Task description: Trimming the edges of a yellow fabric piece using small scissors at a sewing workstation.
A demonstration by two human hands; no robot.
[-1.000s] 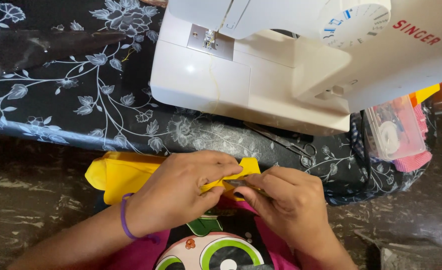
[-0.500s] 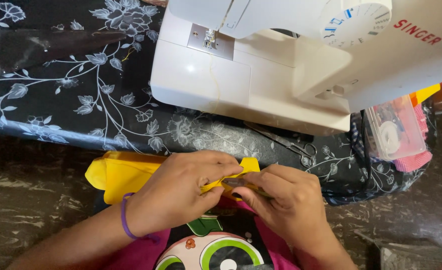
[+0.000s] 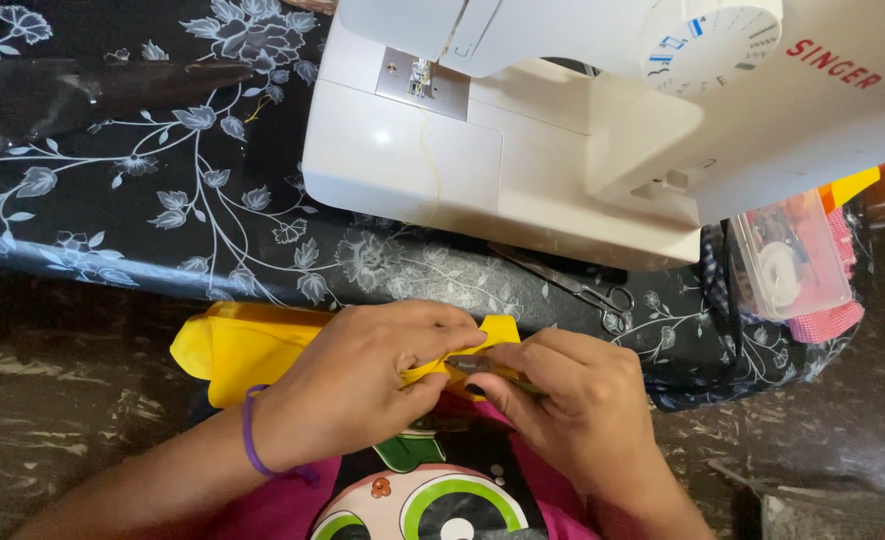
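The left hand (image 3: 362,385) pinches yellow fabric (image 3: 247,345) in the lap, below the sewing machine (image 3: 562,150); the right hand (image 3: 572,400) grips a small dark tool (image 3: 482,367) against it. A slip could nick cloth or fingertip. The tool's tip is hidden, its kind unclear

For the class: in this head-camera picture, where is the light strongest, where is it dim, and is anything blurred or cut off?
Head view: brightest on the white sewing machine, with glare on its flat bed; dim over the dark floral cloth and the floor at the edges. The left hand and right hand on the yellow fabric are sharp. The machine's top is cut off by the frame.
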